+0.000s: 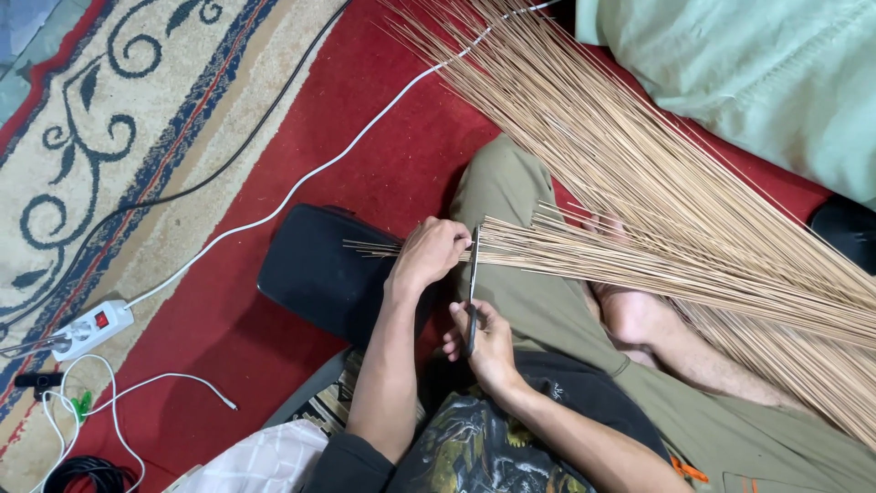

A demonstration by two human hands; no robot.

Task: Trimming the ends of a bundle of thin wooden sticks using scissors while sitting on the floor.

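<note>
Your left hand (429, 254) sits on a small bunch of thin sticks (639, 260) that lies across your lap. Your right hand (484, 340) is just below it, nearer your body, and holds a knife (472, 288) that points up to the sticks, right beside your left hand. A big pile of sticks (639, 146) spreads out behind the bunch, up and to the right. A cushion (319, 269) lies left of your left hand. Far left, a power strip (91, 329) rests on the rug (137, 137), and a white cable (310, 173) runs from it up toward the big pile.
</note>
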